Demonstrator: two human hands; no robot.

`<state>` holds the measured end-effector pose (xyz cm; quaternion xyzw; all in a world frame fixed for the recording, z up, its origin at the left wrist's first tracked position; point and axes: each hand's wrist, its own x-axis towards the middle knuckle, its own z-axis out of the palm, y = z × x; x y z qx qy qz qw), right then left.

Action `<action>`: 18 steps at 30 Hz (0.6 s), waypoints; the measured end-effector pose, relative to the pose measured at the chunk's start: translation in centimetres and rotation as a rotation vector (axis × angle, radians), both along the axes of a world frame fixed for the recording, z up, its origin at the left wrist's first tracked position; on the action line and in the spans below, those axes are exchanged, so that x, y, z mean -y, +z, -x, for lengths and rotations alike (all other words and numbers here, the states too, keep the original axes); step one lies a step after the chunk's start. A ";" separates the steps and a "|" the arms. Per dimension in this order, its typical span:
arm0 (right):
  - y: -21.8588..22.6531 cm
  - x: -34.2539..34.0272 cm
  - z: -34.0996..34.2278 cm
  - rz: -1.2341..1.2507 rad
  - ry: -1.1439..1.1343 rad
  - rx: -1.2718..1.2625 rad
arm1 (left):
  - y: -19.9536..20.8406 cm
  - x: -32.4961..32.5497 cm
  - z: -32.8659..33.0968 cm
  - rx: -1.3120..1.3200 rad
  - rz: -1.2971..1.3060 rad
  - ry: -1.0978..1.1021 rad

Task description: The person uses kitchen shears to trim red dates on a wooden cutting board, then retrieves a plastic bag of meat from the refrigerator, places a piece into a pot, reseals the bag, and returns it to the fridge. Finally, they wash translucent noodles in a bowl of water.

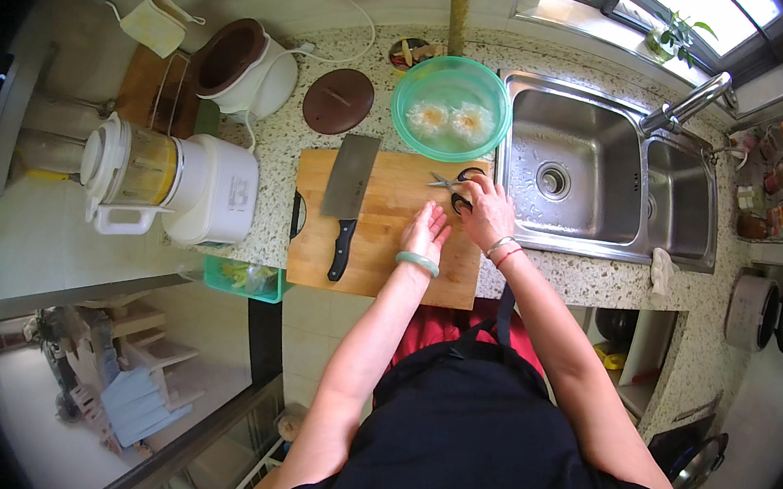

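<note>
A pair of scissors (440, 181) with black handles lies at the far right of the wooden cutting board (385, 267), its blades pointing left. My right hand (490, 218) has its fingers closed about the handles. Close to its left, my left hand (426, 232) hovers palm up with fingers stretched, holding nothing. A cleaver (351, 179) with a black handle rests on the board's left part. Just behind the board stands a green translucent bowl (404, 131) with two pale, round bundles of thin strands (471, 120) in it, seemingly in water.
To the right is a double steel sink (576, 140) with a faucet (688, 103). A white blender (217, 192) and a white pot (270, 82) with brown inner crock stand left; its brown lid (337, 101) lies on the counter. A green bin (216, 275) sits below the counter edge.
</note>
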<state>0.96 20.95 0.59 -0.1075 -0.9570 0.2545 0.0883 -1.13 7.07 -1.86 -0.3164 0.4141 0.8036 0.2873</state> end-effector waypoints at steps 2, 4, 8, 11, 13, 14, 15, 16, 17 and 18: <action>0.1 0.4 0.0 -0.091 0.019 0.061 | -0.8 0.0 -0.3 0.000 0.024 -0.001; -0.9 0.3 -0.1 -0.113 0.027 0.071 | -1.1 -0.3 -0.5 0.001 0.033 -0.017; -1.6 1.4 -0.9 -0.099 0.031 0.099 | -1.4 0.3 -0.8 0.010 0.025 -0.032; -1.5 2.0 -1.4 -0.028 -0.002 0.107 | -1.2 0.7 -0.9 -0.006 0.011 -0.034; -0.5 2.0 -1.4 0.043 -0.027 0.140 | -0.7 1.1 -0.9 -0.010 0.018 -0.031; -1.0 2.1 -1.5 0.094 -0.062 0.094 | -0.4 1.4 -1.0 -0.006 0.029 -0.029; -0.6 2.3 -1.6 0.116 -0.094 0.072 | -0.3 1.7 -1.0 -0.003 0.037 -0.026; -0.2 2.4 -1.7 0.138 -0.126 0.050 | -0.2 2.0 -0.8 -0.005 0.029 -0.031; 0.3 2.4 -1.7 0.160 -0.159 0.028 | 0.0 2.5 -0.7 -0.006 0.022 -0.036; 0.4 2.3 -1.8 0.170 -0.144 0.032 | -0.1 2.8 -0.5 -0.006 0.013 -0.042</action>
